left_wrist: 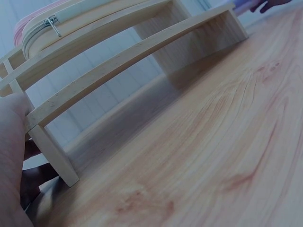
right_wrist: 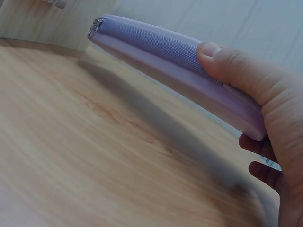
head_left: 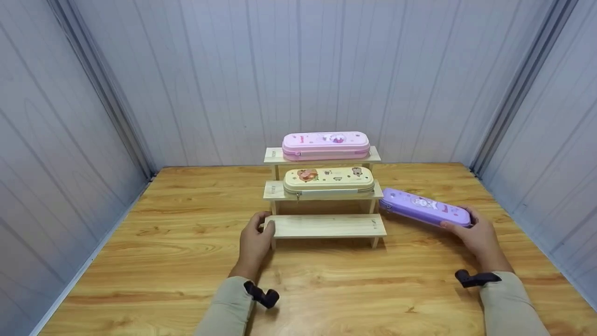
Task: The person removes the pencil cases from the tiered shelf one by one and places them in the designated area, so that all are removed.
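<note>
A three-step wooden stand (head_left: 322, 226) rises in tiers on the table. My left hand (head_left: 254, 240) grips the left end of its lowest step, thumb on the board; the left wrist view shows fingers behind the front leg (left_wrist: 54, 156). On the top step lies a pink zippered pencil case (head_left: 326, 145), and on the middle step a cream one (head_left: 329, 181) with printed pictures. My right hand (head_left: 480, 235) holds a purple pencil case (head_left: 424, 206) by its right end. That case hangs tilted above the table, its zipper pull (right_wrist: 96, 27) end near the stand's right side.
The wood-grain table (head_left: 186, 270) reaches back to a pale panelled wall (head_left: 224, 84), with further panels at left and right. A black wrist mount (head_left: 262, 295) is strapped on the left sleeve, and another mount (head_left: 476, 279) on the right.
</note>
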`<state>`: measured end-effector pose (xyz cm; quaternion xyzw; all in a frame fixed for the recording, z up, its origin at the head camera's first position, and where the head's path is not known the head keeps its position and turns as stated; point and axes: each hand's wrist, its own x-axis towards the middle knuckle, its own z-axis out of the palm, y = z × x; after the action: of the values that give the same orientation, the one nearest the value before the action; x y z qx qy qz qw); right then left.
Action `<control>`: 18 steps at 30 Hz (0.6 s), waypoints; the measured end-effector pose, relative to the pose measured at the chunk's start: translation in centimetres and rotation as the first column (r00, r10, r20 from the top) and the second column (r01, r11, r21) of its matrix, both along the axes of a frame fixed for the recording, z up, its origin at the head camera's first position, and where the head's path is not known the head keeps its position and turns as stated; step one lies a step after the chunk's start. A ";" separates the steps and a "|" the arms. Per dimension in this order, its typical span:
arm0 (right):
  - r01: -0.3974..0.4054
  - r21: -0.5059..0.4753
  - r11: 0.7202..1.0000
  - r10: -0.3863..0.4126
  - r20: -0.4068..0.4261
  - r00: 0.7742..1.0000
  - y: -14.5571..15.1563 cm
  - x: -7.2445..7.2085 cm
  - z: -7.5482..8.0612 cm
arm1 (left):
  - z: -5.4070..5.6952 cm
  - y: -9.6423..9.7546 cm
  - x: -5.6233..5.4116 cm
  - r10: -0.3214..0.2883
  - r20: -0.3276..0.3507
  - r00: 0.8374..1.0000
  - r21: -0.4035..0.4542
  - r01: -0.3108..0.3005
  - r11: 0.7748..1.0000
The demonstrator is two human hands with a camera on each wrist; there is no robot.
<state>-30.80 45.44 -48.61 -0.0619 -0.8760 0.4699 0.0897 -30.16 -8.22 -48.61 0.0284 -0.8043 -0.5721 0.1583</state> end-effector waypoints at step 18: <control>-0.046 0.145 0.988 0.038 0.054 0.998 -1.9 -0.6 -1.5 | -0.1 0.0 -0.1 0.009 -0.013 1.000 -0.007 -0.009 1.000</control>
<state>-31.36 43.57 -50.09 -0.0486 -0.9111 0.4047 0.0617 -30.28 -8.26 -48.69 0.0278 -0.8050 -0.5689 0.1662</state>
